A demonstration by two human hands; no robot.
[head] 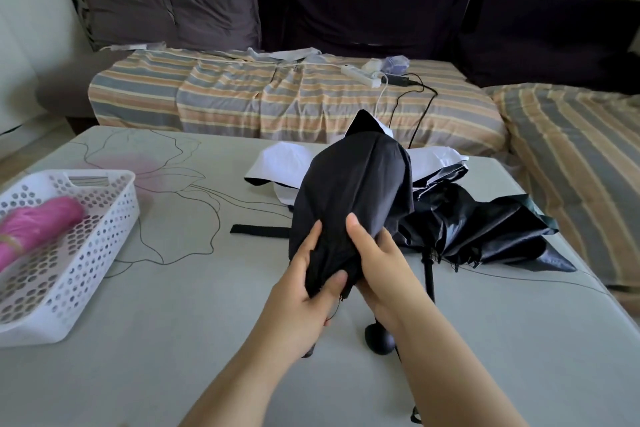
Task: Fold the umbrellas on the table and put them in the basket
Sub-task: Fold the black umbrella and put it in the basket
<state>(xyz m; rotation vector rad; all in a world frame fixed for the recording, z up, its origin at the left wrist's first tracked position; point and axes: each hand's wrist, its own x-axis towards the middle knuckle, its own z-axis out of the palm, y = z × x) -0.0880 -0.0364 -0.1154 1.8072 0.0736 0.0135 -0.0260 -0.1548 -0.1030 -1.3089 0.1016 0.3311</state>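
Open tabletop (180, 305) lies between the hands and the white basket (104, 229) at left — only a black strap (259, 229) crosses it; the right is crowded by a collapsed black umbrella (485, 229).

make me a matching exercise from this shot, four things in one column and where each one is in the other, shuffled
Things
1. pink umbrella
2. black umbrella being folded
3. white power strip
4. loose black umbrella

Places
A. on the striped sofa cover
B. held in both hands above the table
C. lying unfolded on the table, right of the hands
D. inside the white basket

Pairs: 1-D, 2-B, 3-A, 4-C. The left hand and right hand both grip the fabric of the umbrella being folded.
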